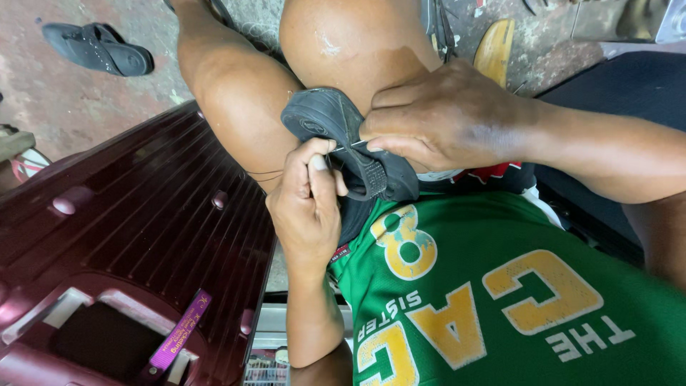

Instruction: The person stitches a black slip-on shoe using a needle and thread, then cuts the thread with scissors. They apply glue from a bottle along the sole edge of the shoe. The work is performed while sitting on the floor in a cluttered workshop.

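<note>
shoe (pixel 343 136) half hidden, needle (pixel 348 146) barely visible

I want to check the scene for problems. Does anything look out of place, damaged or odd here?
A single black sandal lies alone on the floor at upper left, with no partner in view. The left hand and right hand hold a dark shoe against the knee, with a thin needle at its sole. Whether the shoe is damaged cannot be told.

Stained concrete floor (pixel 86 100); maroon ribbed suitcase (pixel 143 236) alongside.
</note>
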